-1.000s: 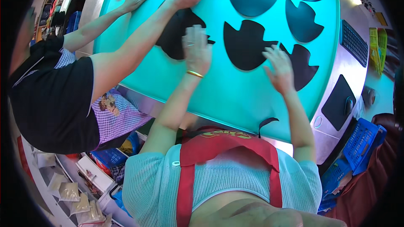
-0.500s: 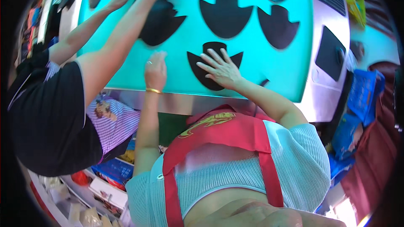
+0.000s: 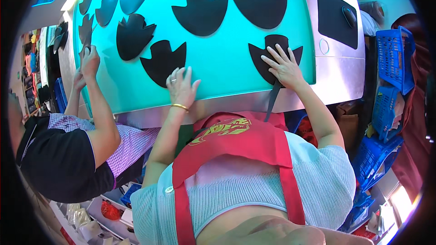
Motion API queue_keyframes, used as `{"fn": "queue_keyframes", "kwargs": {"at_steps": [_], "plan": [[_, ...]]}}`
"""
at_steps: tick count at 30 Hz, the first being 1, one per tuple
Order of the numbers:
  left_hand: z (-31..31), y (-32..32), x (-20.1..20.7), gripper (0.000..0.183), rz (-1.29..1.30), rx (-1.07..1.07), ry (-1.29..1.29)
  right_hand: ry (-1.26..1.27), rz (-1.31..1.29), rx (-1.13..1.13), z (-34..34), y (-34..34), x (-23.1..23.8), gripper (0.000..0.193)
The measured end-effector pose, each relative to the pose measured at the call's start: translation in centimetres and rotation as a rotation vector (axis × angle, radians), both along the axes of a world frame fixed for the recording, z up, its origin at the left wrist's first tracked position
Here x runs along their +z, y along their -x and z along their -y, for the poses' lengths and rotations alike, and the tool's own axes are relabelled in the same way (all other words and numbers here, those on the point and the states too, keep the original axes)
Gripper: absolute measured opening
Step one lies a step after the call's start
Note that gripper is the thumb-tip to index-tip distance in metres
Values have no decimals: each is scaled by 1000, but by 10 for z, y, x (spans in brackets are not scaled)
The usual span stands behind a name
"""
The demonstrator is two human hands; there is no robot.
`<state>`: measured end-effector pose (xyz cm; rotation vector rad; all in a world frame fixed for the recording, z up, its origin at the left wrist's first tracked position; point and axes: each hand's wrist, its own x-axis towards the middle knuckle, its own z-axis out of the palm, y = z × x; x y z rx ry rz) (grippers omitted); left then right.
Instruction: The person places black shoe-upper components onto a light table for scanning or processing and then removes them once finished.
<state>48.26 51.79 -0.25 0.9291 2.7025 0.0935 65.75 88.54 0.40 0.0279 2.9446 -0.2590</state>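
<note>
My right hand (image 3: pixel 287 69) lies flat, fingers spread, on a black cut-out piece (image 3: pixel 261 60) with a rounded bottom, pointed side wings and a top tab. Beneath that hand, a dark narrow strip (image 3: pixel 273 101) hangs over the table's front edge; whether it joins the piece is hidden. My left hand (image 3: pixel 182 90), ringed and with a gold bangle at the wrist, is open. Its fingertips are at the lower right edge of a second black piece (image 3: pixel 162 59) of the same shape. Both pieces rest on the turquoise tabletop (image 3: pixel 222 63).
Several similar black pieces (image 3: pixel 200 11) lie farther back. At left, a co-worker's hands (image 3: pixel 88 66) are at a dark piece (image 3: pixel 85 31). A mouse (image 3: pixel 349 17) sits on a black pad (image 3: pixel 334 13) at right, with blue baskets (image 3: pixel 395 59) beyond.
The view has shifted. Two black pieces now lie along the front where one lay before. My hands are farther apart, the left one now at a piece. The co-worker's hands have drawn back leftward.
</note>
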Motion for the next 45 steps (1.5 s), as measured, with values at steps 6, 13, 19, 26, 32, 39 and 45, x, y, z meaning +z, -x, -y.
{"fn": "queue_keyframes", "kwargs": {"at_steps": [6, 13, 19, 26, 32, 39, 45], "plan": [[-13, 56, -27, 72, -407, 220, -230, 39, 32, -54, -5, -8, -2, 59], [-41, -27, -37, 90, 112, 170, 28, 26, -4, -36, -2, -6, -5, 62], [-74, -17, 4, 83, 123, -244, 166, 38, -5, -47, 1, -5, -3, 65], [-82, -26, -37, 85, -37, -181, -7, 27, -9, -29, 0, -2, -1, 68], [-100, -28, -41, 94, -30, -73, -90, 13, 9, -9, 3, 1, -2, 68], [-60, 9, -15, 85, 1, -360, -137, 19, 45, -24, 5, 1, 2, 69], [-62, 3, -28, 86, 9, -328, -159, 17, 36, -13, 6, 8, 8, 69]]}}
